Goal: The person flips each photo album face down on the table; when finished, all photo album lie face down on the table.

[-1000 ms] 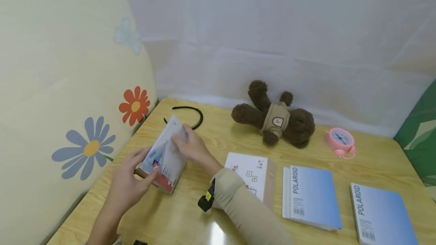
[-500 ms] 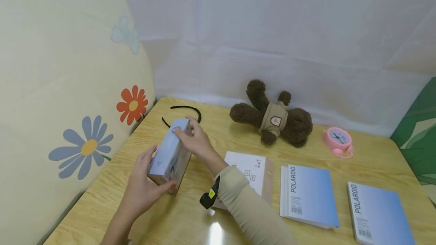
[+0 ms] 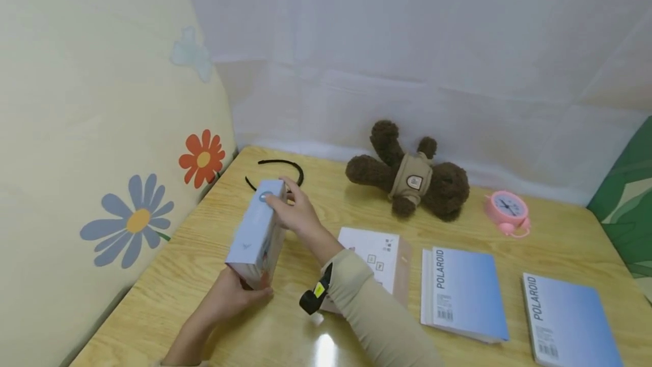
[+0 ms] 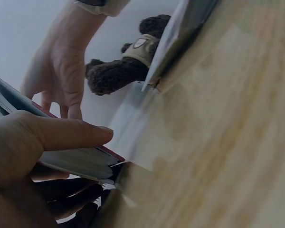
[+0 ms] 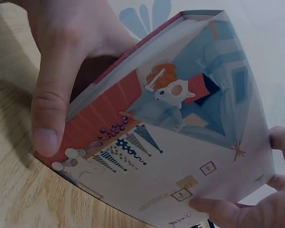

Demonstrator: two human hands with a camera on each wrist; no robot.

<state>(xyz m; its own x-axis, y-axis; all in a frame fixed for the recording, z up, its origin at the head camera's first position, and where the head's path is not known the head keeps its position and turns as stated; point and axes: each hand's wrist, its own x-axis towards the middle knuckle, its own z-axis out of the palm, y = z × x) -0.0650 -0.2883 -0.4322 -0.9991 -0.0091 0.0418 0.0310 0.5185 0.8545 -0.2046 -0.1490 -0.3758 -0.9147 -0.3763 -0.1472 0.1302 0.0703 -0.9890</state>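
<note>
A thick illustrated photo album (image 3: 252,234), with a pale blue spine that has a round hole, is held spine-up and tilted above the left part of the table. My left hand (image 3: 231,297) grips its near end from below; in the right wrist view the thumb lies on the pictured cover (image 5: 180,156) and the fingers are hidden behind. At the far end my right hand (image 3: 297,208) pinches the album, its thumb close to the spine hole. Page edges (image 4: 80,159) show between the covers in the left wrist view. Behind the album lies a black headband (image 3: 300,171).
A white album with a pink-brown spine (image 3: 377,254) lies partly under my right forearm. Two blue POLAROID albums (image 3: 471,293) lie to the right. A brown teddy bear (image 3: 412,177) and a pink alarm clock (image 3: 509,209) are farther back. A flowered wall (image 3: 127,129) borders the left.
The album has turned from its pictured cover facing up to its spine facing up. My left hand has shifted down under its near end, and the right thumb has moved onto the spine side.
</note>
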